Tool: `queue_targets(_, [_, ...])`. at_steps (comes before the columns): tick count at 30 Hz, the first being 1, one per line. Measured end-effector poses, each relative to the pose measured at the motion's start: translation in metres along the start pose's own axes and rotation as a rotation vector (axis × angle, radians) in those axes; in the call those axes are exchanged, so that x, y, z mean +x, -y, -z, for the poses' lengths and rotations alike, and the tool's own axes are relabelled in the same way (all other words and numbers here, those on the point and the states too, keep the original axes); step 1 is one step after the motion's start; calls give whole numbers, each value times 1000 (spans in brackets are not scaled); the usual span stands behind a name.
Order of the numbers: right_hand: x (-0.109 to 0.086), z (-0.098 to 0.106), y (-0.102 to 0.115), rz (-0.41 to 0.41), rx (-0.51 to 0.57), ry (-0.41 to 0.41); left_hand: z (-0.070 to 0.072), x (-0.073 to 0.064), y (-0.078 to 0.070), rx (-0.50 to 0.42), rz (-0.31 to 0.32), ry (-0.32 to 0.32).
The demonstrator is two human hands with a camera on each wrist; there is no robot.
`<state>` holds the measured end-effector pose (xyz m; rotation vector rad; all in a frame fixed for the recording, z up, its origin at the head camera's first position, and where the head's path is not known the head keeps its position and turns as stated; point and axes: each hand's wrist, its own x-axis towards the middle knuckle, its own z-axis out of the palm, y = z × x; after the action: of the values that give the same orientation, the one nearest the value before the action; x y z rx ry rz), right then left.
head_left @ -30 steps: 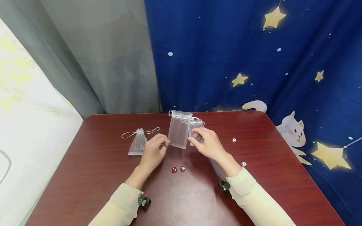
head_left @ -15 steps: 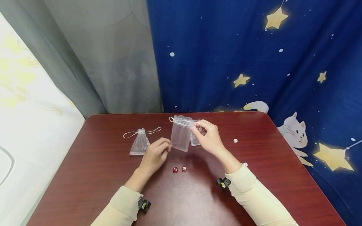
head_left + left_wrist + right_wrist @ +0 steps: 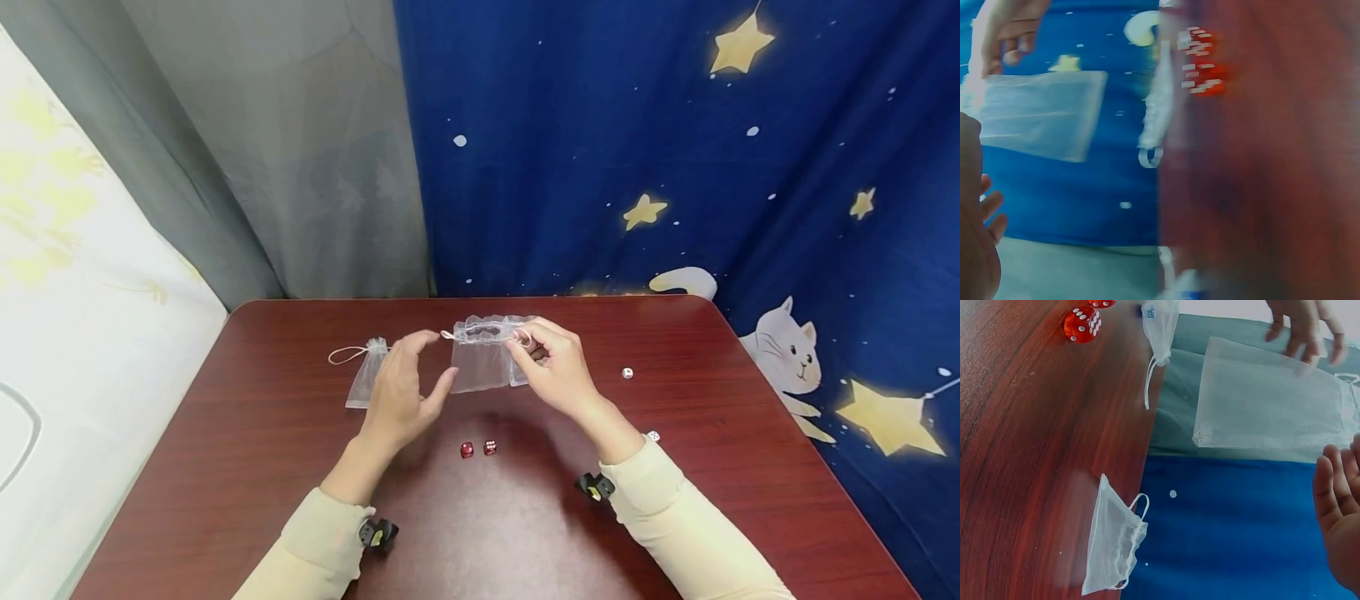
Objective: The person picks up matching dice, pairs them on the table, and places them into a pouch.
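Observation:
A sheer white drawstring bag [image 3: 478, 368] hangs upright over the table, its gathered mouth at the top. My right hand [image 3: 557, 367] pinches the bag's upper right corner by the cord. To the left, my left hand [image 3: 401, 387] has its thumb and fingers spread, fingertips close to the cord loop on the bag's other side. The right wrist view shows the bag's flat panel [image 3: 1263, 400] with no die visible in it. A second sheer bag [image 3: 1113, 544] lies on the table behind the raised one. Two red dice [image 3: 478, 448] sit in front of the hands.
At the left, a cinched sheer bag [image 3: 365, 382] stands partly behind my left hand; it holds a blue die [image 3: 1150, 312]. Two white dice lie at the right, one die [image 3: 627, 373] farther back and another die [image 3: 653, 436] by the right sleeve. Curtains back the table [image 3: 255, 467].
My right hand has moved up to the bag's top corner and taken hold there. My left hand has let go of the lower left corner, risen and spread its fingers. The bag's mouth has tipped nearer.

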<state>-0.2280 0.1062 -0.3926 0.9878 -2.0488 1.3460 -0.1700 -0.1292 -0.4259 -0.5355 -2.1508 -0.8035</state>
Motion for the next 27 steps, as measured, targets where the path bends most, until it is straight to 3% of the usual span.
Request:
queue_targets(3, [-1,-1,1,25,-7,31,11,12,-4,7,-81,50])
queue_targets(6, [-4,-2,2,47,-10,67,19,21,-8,12,-135,147])
queue_targets(10, [-7,-5,1,46,-7,92,23,24,-10,-22,-131,244])
queue_targets(15, [-11,-8,1,19,34,114,27,21,-5,-58,-131,256])
queue_targets(20, [-18,-12,1,4,38,136,33,22,1,-7,-127,270])
queue_targets(23, [-27,-18,1,45,0,151,35,21,4,18,-117,285])
queue_targets(27, [-39,-27,0,158,-81,167,38,20,10,20,-96,302])
